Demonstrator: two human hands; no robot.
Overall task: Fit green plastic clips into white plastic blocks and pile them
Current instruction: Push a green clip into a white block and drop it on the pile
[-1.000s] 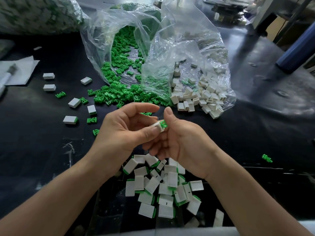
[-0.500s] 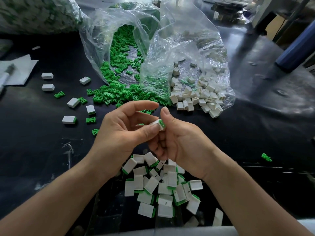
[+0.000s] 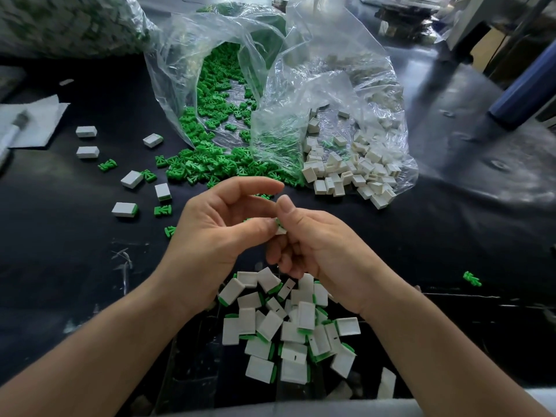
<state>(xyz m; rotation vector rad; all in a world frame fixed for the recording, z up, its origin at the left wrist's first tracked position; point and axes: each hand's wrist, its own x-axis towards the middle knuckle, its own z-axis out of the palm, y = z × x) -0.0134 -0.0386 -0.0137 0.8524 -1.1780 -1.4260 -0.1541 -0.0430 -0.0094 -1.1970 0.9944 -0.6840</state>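
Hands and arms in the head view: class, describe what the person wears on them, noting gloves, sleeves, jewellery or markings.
The left hand and right hand are bare: no gloves, rings or tape. The left forearm and right forearm are uncovered to the frame's edge, with no sleeve, watch or bracelet. The right thumbnail is short and unpainted. No markings show.

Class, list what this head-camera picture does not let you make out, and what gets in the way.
In the head view:
- the block, pinched between left hand and right hand, which cover most of it; its clip seating is unclear.
- the pile of finished pieces: far part hidden under the right hand.
- the pen-like thing on paper: cut by the left edge, blurred.
- the bag at top left: cut by the top edge, contents blurred.
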